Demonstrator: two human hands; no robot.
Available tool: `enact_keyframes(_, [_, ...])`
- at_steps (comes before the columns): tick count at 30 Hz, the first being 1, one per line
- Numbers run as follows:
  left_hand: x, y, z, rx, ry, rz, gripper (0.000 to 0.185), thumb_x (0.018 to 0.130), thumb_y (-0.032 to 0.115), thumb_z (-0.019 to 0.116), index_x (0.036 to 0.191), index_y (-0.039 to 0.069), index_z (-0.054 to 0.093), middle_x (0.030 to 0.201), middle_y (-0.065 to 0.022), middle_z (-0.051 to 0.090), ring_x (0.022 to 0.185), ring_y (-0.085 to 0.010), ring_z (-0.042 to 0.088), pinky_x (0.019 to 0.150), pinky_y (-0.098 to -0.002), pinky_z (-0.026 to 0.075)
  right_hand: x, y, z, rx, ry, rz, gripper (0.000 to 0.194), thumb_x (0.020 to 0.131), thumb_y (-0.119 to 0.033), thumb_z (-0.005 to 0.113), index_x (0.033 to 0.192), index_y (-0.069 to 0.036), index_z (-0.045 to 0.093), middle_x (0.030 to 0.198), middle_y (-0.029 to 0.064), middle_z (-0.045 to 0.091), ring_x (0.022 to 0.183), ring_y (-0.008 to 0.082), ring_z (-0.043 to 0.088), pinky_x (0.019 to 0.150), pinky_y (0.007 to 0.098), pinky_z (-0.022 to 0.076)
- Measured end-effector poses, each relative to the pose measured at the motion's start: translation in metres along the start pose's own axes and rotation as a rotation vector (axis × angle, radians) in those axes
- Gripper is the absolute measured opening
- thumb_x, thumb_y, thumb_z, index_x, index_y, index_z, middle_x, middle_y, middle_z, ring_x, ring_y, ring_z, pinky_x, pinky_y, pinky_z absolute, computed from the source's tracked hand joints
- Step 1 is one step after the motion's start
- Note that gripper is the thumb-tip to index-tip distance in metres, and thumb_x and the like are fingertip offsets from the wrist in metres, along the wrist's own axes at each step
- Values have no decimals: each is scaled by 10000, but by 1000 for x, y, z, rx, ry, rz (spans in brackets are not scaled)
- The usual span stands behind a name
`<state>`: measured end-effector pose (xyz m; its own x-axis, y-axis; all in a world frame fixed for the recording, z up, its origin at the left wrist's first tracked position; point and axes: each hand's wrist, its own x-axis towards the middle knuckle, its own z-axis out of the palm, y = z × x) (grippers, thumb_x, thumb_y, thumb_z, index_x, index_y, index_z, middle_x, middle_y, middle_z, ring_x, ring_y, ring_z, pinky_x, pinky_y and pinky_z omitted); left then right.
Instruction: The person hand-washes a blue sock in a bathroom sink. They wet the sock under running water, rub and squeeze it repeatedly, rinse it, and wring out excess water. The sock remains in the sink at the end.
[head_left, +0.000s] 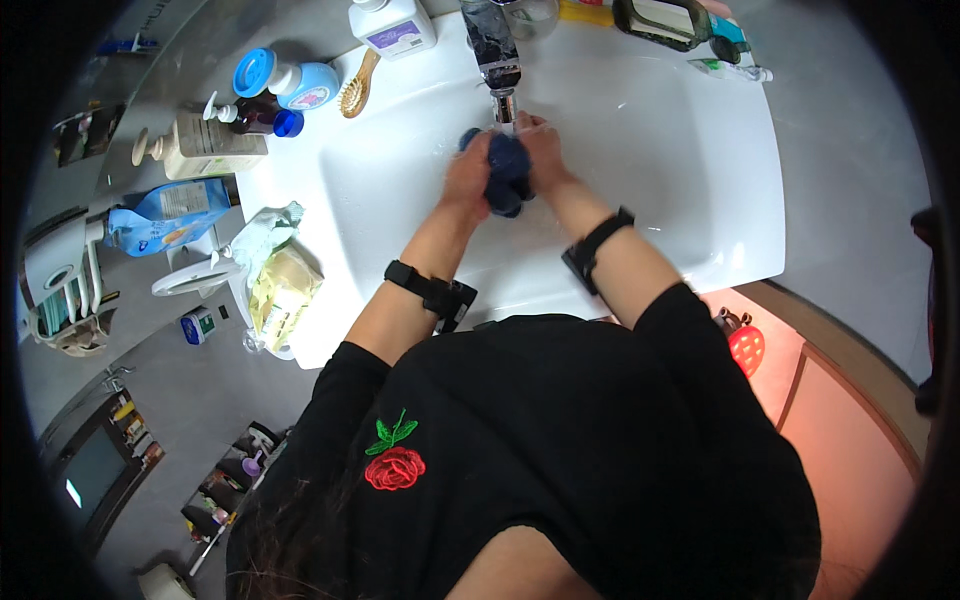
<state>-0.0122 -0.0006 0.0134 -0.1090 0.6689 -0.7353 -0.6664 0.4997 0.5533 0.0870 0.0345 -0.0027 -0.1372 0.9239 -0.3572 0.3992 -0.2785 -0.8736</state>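
Both my hands are over a white washbasin (645, 187), just under the spout of a chrome faucet (504, 105). Between them is a bunched dark blue cloth (508, 169) that looks wet. My left hand (471, 172) grips the cloth from its left side. My right hand (544, 150) is on the cloth's right side, its fingers close to the spout and slightly blurred. Part of the cloth is hidden behind the hands. Each wrist wears a black strap with a small device.
A wooden hairbrush (358, 86), a white bottle (391, 30) and a blue pump bottle (304, 86) stand along the basin's left and back rim. A yellow-green packet (281, 292) lies at the left corner. A dark tray (664, 22) and a tube (727, 71) sit at the back right.
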Motion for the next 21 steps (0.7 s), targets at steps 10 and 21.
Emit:
enact_keyframes(10, [23,13,-13,-106,-53,-119,395,873,420,566,1000,48,606,933,-96,648,822,-245,627,785,-389,514,-5,12,32,-282,280,-296,268,852,-222,569,1056,-48,554,1082,230,594,969,389,602,842,453,471])
enact_keyframes(21, [2,26,-7,-24,11,-64,347,858,323,617,1039,28,592,956,-81,644,838,-222,637,788,-369,528,5,12,19,-457,51,-263,288,901,-230,507,1165,-118,537,1120,174,561,1059,360,542,868,454,465])
